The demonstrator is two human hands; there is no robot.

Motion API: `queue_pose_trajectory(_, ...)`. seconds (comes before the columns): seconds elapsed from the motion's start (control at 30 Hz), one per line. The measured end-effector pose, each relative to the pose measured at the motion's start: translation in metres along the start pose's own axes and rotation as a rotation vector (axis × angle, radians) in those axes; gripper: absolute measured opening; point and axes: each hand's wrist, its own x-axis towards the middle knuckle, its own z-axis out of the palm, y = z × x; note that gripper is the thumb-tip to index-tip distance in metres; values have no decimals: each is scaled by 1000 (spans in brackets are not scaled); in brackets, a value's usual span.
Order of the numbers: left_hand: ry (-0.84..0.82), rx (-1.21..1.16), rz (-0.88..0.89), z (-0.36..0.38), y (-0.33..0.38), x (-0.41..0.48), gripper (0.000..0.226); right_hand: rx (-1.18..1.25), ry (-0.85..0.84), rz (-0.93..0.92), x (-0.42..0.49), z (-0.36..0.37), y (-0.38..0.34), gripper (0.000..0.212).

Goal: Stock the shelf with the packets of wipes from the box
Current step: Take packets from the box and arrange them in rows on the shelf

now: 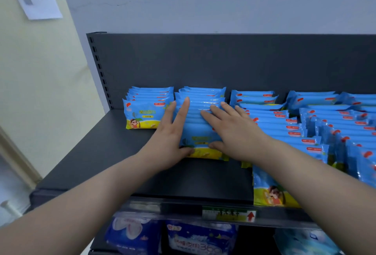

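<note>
Blue wipes packets [270, 121] are lining the dark grey shelf [122, 163] in rows running front to back, and both hands are working on the second row from the left [203, 94]. The left grip [171, 136] is lying open along that row's left flank, fingers straight, thumb pushing at the yellow foot of the front packet [200, 132]. The right grip [234, 132] is spreading flat over the row's top, fingers straight and splayed, thumb touching the same packet's face: pressing, not clutching. Just to the left, a shorter row [148, 110] is standing near the back panel. To the right, longer rows [317, 124] are reaching toward the shelf's front edge. Below, a price label [227, 213] is sitting on the rail above bigger packs [199, 238].
</note>
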Motion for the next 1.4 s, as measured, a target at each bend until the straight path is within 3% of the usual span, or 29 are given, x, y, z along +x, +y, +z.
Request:
queue_pose_trajectory(0.2, 116, 253, -53, -1, 9, -9, 119, 87, 25, -22, -20, -5, 10, 85)
queue_pose_trajectory(0.47, 97, 443, -43, 6, 20, -11, 118, 11, 13, -77, -25, -1, 9, 94)
queue_pose_trajectory(0.6, 102, 534, -37, 8, 20, -9, 115, -36, 76, -85, -20, 3, 6, 85)
queue_pose_trajectory(0.87, 128, 441, -88, 0, 33, -10, 108, 112, 93, -56, -31, -19, 23, 81)
queue_pose_trajectory(0.97, 177, 362, -36, -2, 49, -9, 89, 211, 134, -44, -51, -28, 44, 76)
queue_pose_trajectory(1.1, 201, 246, 94, 9, 77, -8, 63, 302, 68, 12, -94, -23, 75, 82)
queue_pose_trajectory(1.27, 102, 256, 317, 31, 109, -5, 55, 241, 94, 33, -135, -1, 94, 68)
queue_pose_trajectory(1.4, -12, 356, 283, 41, 127, -1, 56, 151, 137, 36, -143, 7, 93, 60)
